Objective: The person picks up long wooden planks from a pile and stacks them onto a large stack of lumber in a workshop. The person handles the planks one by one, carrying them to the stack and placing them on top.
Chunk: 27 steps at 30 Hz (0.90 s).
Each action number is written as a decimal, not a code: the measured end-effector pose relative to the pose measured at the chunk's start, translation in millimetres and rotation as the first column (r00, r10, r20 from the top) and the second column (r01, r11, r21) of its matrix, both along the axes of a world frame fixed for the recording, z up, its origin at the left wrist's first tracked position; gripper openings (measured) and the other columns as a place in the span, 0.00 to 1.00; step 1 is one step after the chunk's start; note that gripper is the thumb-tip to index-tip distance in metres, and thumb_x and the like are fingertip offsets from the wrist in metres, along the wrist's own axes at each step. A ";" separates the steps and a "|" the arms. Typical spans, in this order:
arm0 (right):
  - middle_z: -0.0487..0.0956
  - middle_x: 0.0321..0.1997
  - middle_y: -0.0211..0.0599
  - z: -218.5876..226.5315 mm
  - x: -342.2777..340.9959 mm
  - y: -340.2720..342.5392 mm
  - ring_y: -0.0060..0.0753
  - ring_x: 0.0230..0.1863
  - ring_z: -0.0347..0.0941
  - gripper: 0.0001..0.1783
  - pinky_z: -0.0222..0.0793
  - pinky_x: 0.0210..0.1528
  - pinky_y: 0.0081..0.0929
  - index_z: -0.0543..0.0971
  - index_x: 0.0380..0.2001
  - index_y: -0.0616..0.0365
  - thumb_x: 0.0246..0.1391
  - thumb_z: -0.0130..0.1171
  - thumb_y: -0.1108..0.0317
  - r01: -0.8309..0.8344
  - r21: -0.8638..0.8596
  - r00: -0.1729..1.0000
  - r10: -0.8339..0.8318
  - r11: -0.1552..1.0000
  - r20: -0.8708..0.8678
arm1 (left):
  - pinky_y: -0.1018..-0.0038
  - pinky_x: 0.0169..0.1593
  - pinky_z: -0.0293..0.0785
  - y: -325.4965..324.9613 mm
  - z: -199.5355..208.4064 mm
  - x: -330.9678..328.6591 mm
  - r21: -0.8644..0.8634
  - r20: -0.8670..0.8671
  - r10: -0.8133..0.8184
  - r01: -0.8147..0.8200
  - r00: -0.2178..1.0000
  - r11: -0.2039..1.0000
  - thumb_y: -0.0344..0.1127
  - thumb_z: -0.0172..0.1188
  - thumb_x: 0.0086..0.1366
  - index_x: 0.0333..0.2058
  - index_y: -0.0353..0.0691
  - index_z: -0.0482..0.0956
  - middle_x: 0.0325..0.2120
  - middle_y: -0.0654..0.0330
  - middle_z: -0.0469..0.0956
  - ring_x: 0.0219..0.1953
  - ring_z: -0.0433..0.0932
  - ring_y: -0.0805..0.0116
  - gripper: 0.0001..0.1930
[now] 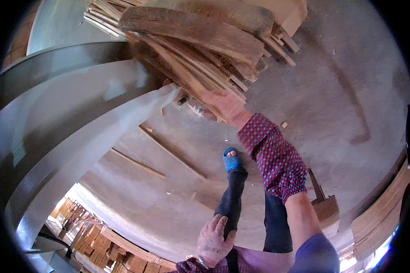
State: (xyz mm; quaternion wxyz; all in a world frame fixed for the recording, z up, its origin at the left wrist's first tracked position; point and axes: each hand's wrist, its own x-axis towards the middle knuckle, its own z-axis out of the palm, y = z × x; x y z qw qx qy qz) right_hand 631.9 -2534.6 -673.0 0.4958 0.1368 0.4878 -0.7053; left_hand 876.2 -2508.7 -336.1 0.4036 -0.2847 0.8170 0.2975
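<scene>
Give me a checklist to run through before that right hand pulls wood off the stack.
1. Right hand on the wood stack: ok, it touches the strip ends.
2. Firm grip on one strip: cannot tell, hand is blurred.
3. Left hand away from the stack: ok, near the body, empty.
4. Footing: ok, blue sandal flat on the concrete floor.
5. Floor hazards: not ok, loose strips lie nearby.
</scene>
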 end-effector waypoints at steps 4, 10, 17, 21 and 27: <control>0.78 0.33 0.32 76.3 -0.1 -15.4 0.25 0.26 0.72 0.19 0.69 0.24 0.24 0.81 0.37 0.58 0.56 0.61 0.52 -0.202 -0.016 0.975 0.199 0.979 -0.097 | 0.58 0.59 0.65 3.8 1.8 2.5 -0.012 0.055 -0.008 0.009 0.998 1.000 0.44 0.60 0.56 0.53 0.40 0.72 0.54 0.50 0.70 0.56 0.68 0.48 0.27; 0.78 0.31 0.33 106.4 6.4 -40.8 0.24 0.23 0.73 0.16 0.76 0.29 0.29 0.78 0.38 0.56 0.60 0.56 0.53 0.186 -0.279 0.882 -0.035 0.942 0.470 | 0.61 0.61 0.64 19.3 -2.9 7.8 -0.045 0.084 0.012 -0.009 0.996 0.999 0.46 0.59 0.56 0.55 0.41 0.72 0.56 0.52 0.69 0.58 0.67 0.51 0.28; 0.79 0.34 0.45 45.3 10.8 -34.0 0.45 0.34 0.77 0.18 0.76 0.41 0.43 0.76 0.42 0.54 0.57 0.53 0.52 -0.117 0.129 0.723 0.174 0.985 -0.669 | 0.61 0.61 0.65 41.4 -8.6 6.9 -0.053 0.038 -0.006 0.008 0.999 0.999 0.45 0.59 0.55 0.55 0.42 0.72 0.55 0.53 0.70 0.58 0.67 0.52 0.28; 0.80 0.38 0.45 112.2 5.3 -30.2 0.49 0.45 0.76 0.19 0.73 0.44 0.44 0.74 0.45 0.52 0.55 0.54 0.54 -0.198 0.678 0.643 0.616 0.708 -0.456 | 0.61 0.61 0.65 44.0 -9.0 15.9 -0.068 0.010 0.018 -0.017 1.000 0.998 0.44 0.60 0.55 0.54 0.42 0.72 0.55 0.53 0.70 0.58 0.67 0.53 0.28; 0.79 0.42 0.50 115.8 47.1 17.6 0.53 0.45 0.76 0.21 0.72 0.44 0.47 0.72 0.47 0.53 0.56 0.54 0.53 -0.165 0.704 0.374 0.704 0.691 -0.603 | 0.60 0.56 0.69 24.0 -10.9 7.3 0.093 -0.103 0.232 -0.223 0.967 0.970 0.43 0.60 0.58 0.51 0.39 0.73 0.47 0.51 0.76 0.50 0.74 0.50 0.23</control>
